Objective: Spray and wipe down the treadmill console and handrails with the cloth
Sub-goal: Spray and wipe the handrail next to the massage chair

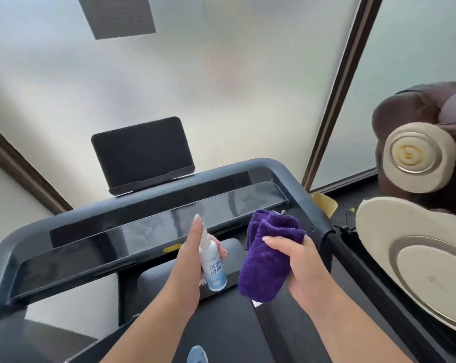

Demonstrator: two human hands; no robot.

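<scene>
My left hand (189, 255) grips a small white spray bottle (213, 268) with a blue label, forefinger stretched up over its nozzle, pointed at the treadmill console (96, 244). The console is a long glossy black panel in a dark grey frame, with wet streaks near its middle. My right hand (300, 265) holds a bunched purple cloth (266, 255) just right of the bottle, above the console's right end. The right handrail (352, 260) runs down beside that hand. A black tablet screen (140, 153) stands behind the console.
Frosted glass panels with dark frames rise behind the treadmill. At the right stands a brown massage chair (415, 106) with beige round parts (418, 260). The black treadmill belt (221, 328) lies below my arms.
</scene>
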